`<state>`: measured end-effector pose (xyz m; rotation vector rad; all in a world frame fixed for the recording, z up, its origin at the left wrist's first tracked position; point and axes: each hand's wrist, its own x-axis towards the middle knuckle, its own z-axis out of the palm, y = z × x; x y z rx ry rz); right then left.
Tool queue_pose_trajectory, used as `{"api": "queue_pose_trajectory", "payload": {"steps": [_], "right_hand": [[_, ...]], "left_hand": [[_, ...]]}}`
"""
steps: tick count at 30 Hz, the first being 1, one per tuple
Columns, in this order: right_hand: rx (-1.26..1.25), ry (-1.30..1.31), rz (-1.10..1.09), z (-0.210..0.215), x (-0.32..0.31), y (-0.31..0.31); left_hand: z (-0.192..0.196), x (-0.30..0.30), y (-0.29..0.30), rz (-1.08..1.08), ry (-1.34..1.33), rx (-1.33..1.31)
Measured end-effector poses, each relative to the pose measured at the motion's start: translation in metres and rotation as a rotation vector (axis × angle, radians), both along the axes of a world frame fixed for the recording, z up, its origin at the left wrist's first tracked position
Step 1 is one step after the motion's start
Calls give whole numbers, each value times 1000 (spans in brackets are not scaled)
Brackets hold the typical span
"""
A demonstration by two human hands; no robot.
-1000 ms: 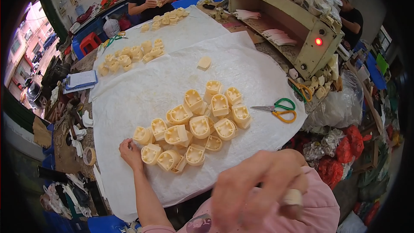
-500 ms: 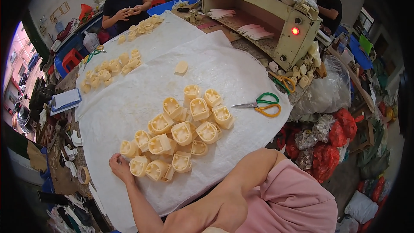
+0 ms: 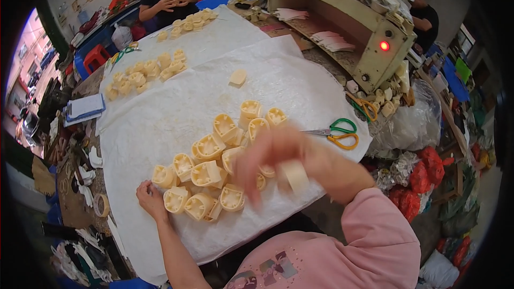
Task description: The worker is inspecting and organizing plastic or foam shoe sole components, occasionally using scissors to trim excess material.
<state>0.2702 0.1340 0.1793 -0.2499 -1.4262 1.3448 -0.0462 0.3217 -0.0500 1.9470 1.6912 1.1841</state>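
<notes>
Several cream plastic parts (image 3: 205, 174), hollow and arch-shaped with small pegs inside, lie clustered on the white-covered table (image 3: 144, 139). My left hand (image 3: 151, 199) rests at the cluster's left edge, beside the leftmost parts. Its fingers are loosely bent, with nothing visible in them. Over the right side of the cluster, my right hand (image 3: 278, 155) is smeared by motion and covers some parts. A blurred cream piece (image 3: 294, 176) shows just below that hand near the wrist; whether the hand holds it is unclear. One single cream part (image 3: 237, 78) lies apart, farther back.
Scissors (image 3: 341, 132) with green and yellow handles lie right of the cluster. Farther off are more part groups (image 3: 139, 73), a clipboard (image 3: 85, 108), and a metal cabinet (image 3: 369, 59) with a lit red lamp. A co-worker (image 3: 170, 0) sits across the table. Bags (image 3: 417, 174) crowd the right side.
My right arm has swung from the table's near edge out over the cluster, and the hand is now in view. My left hand stays by the cluster. The whole view has shifted slightly.
</notes>
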Motion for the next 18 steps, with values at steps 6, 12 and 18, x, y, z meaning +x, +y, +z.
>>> {"api": "queue_pose_trajectory", "payload": {"steps": [6,12,18], "right_hand": [[-89,-1144,-986,-56,137,99],[25,-1779,-940,-108,170,168],[237,-1982,-798,-131,160,222]], "left_hand": [[3,2,0,15,-5,2],[7,2,-5,15,-54,34],[12,5,-7,29,22,24]]}}
